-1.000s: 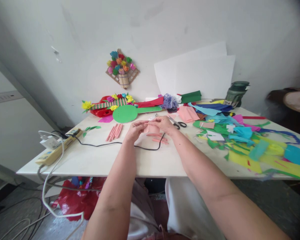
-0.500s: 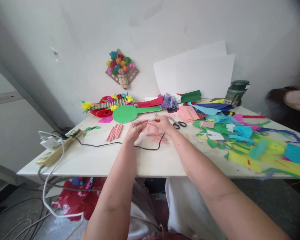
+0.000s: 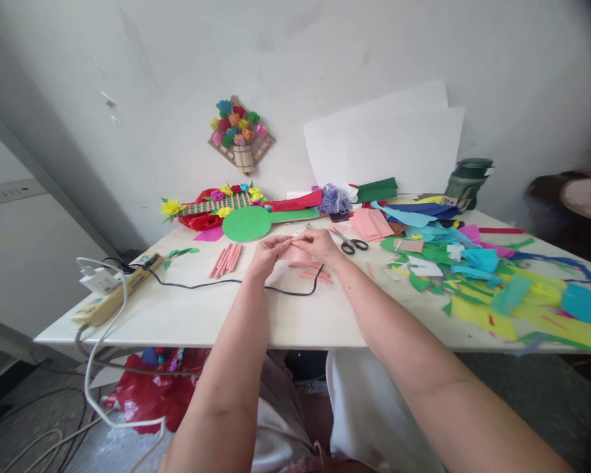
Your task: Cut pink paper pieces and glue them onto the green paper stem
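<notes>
Over the middle of the table, my left hand (image 3: 268, 253) and my right hand (image 3: 320, 245) meet fingertip to fingertip. Both are closed in a pinch on a small piece of pink paper, mostly hidden by the fingers. Just below them, more pink paper (image 3: 298, 255) shows, with several thin pink strips (image 3: 315, 274) lying nearby. Left of my left hand is a row of rolled pink paper sticks (image 3: 225, 261). Black-handled scissors (image 3: 353, 246) rest to the right of my right hand. A black cord (image 3: 285, 293) runs across the table in front of my hands.
A green paper-covered disc with a handle (image 3: 247, 225) lies behind my hands. Pink sheets (image 3: 371, 225) and a heap of coloured paper scraps (image 3: 487, 276) cover the right side. A power strip (image 3: 113, 295) sits at left; a dark green bottle (image 3: 465, 184) stands at back right.
My fingertips have drawn closer together, and less of the pink paper shows between them. The things on the table stay where they were.
</notes>
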### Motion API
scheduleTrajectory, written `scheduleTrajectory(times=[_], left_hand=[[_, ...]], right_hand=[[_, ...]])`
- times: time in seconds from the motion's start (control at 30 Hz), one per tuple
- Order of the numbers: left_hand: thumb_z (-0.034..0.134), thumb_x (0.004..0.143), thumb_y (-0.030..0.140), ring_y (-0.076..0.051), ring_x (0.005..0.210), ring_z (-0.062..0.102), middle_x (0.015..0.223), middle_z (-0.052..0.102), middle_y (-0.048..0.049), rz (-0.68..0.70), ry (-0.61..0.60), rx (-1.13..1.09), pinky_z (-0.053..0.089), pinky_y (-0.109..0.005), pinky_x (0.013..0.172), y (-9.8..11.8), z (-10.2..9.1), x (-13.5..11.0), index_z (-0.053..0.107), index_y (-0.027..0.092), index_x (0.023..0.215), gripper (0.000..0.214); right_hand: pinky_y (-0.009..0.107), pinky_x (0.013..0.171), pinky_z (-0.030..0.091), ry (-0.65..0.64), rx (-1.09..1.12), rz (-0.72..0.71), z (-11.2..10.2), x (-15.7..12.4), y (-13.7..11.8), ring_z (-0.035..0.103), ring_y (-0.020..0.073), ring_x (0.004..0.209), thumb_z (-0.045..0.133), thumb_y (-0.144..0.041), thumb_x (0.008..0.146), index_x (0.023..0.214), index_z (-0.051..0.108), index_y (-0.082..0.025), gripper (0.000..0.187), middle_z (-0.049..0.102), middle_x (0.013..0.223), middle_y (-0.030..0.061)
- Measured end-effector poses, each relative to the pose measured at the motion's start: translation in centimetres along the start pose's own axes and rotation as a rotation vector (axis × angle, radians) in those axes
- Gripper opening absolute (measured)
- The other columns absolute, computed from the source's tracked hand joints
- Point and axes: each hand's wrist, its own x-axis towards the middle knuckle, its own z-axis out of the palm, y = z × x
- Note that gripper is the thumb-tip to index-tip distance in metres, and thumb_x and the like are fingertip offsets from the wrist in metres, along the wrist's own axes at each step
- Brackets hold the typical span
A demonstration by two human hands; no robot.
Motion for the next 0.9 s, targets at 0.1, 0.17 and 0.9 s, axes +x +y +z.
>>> scheduleTrajectory(times=[0.1, 0.17, 0.9], left_hand=[[0.079, 0.057, 0.027, -0.011, 0.063, 0.061, 0.074, 0.069, -0.0029, -0.015, -0.02, -0.051, 0.046, -0.021, 0.061, -0.07, -0.03, -0.01, 0.069, 0.014, 0.092, 0.039], [0.079, 0.058, 0.025, -0.011, 0.065, 0.062, 0.075, 0.069, -0.0039, -0.046, -0.056, -0.09, 0.046, -0.022, 0.062, -0.04, -0.03, -0.03, 0.068, 0.013, 0.093, 0.039], [0.079, 0.059, 0.029, -0.006, 0.053, 0.053, 0.064, 0.062, 0.0014, -0.004, 0.026, -0.045, 0.039, -0.017, 0.051, -0.03, -0.16, 0.32, 0.066, 0.013, 0.085, 0.033]], right_hand=[[0.024, 0.06, 0.043, 0.005, -0.023, -0.014, 0.01, 0.02, -0.04, 0.061, 0.0144, 0.063, 0.063, -0.019, 0.069, 0.066, 0.071, -0.016, 0.009, 0.07, 0.067, 0.0036], [0.025, 0.06, 0.042, 0.001, -0.024, -0.007, 0.0, 0.07, -0.03, 0.06, 0.0147, 0.063, 0.064, -0.019, 0.069, 0.064, 0.07, -0.016, 0.009, 0.069, 0.066, 0.0036], [0.021, 0.045, 0.033, -0.145, 0.409, 0.435, -0.88, -0.2, 0.21, 0.039, 0.0061, 0.047, 0.076, -0.041, 0.054, 0.059, 0.058, -0.014, 0.033, 0.047, 0.049, -0.0048]])
